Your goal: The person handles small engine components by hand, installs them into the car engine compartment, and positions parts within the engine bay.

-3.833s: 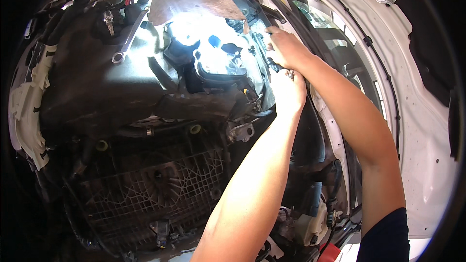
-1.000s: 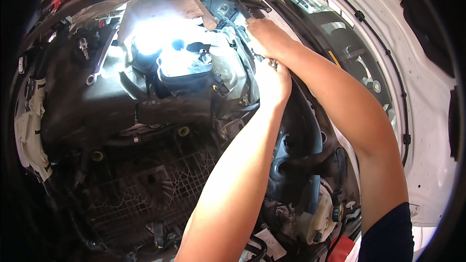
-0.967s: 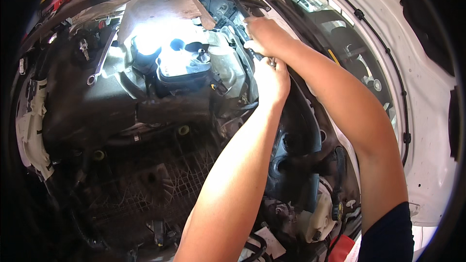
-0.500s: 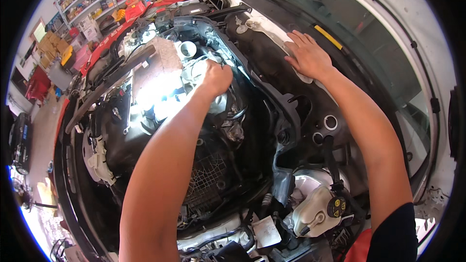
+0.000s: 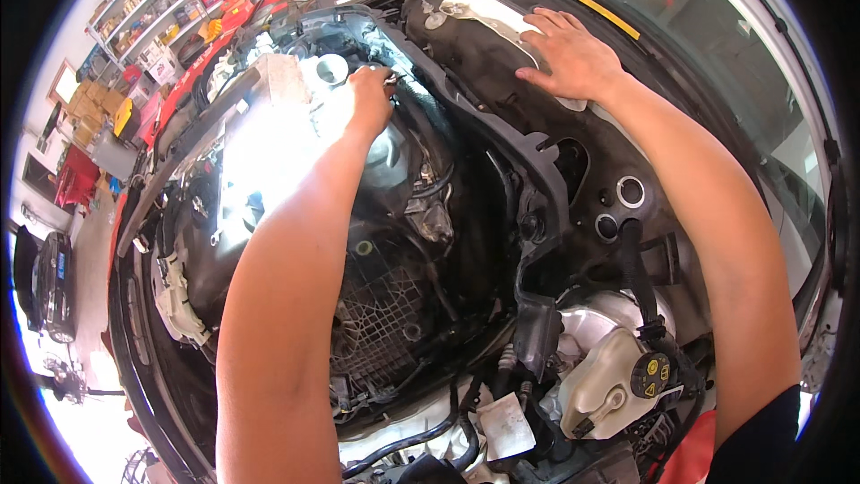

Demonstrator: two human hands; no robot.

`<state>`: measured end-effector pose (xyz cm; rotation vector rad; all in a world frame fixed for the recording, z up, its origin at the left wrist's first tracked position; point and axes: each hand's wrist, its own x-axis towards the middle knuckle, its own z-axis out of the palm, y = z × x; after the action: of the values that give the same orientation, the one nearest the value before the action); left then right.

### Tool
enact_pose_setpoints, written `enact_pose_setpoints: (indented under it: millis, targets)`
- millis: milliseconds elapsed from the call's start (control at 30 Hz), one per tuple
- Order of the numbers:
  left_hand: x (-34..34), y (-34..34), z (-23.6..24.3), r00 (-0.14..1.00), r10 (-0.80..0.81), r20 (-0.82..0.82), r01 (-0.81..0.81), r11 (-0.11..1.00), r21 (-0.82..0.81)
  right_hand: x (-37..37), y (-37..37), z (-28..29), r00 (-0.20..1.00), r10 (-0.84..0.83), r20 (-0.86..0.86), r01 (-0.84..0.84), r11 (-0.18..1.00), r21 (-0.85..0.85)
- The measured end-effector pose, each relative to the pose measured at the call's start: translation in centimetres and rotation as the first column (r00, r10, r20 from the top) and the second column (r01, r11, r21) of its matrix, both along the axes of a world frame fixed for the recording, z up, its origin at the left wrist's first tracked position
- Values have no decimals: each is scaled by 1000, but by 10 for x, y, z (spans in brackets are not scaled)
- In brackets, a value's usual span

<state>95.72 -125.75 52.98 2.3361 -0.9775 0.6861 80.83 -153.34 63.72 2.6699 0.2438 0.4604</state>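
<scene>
My left hand point(image 5: 369, 97) is closed far in over the engine bay, beside a white round opening point(image 5: 331, 71). A small shiny metal end point(image 5: 391, 80) shows at its fingers; the rest of it is hidden. Glare washes out the engine top near my left forearm. My right hand point(image 5: 573, 58) lies open, fingers spread, on the cowl panel point(image 5: 484, 58) below the windshield. Below the left hand, wiring and a crumpled metallic part point(image 5: 432, 218) sit in the bay.
A slim wrench point(image 5: 215, 237) lies on the engine at the left. Near me are a black ribbed cover point(image 5: 381, 332), a pale fluid reservoir point(image 5: 605, 385) and a white card point(image 5: 506, 426). Red cloth point(image 5: 202, 63) drapes the far edge; loaded shelves point(image 5: 170, 0) stand behind.
The view has shifted slightly. My left hand has turned and drawn a little left, and the shiny metal end now shows at its fingers. My right hand stays spread on the cowl.
</scene>
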Motion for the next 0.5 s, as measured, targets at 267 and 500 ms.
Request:
enact_pose_setpoints:
  millis: [267,500]
  targets:
    - [6,-8,-2,1000,-17,23,18,997,-78,-1,0,1,1000,11,19,-10,998,-66]
    - [1,-8,1,1000,-4,-19,3,999,-42,3,-5,-4,998,43,40,-38,993,-113]
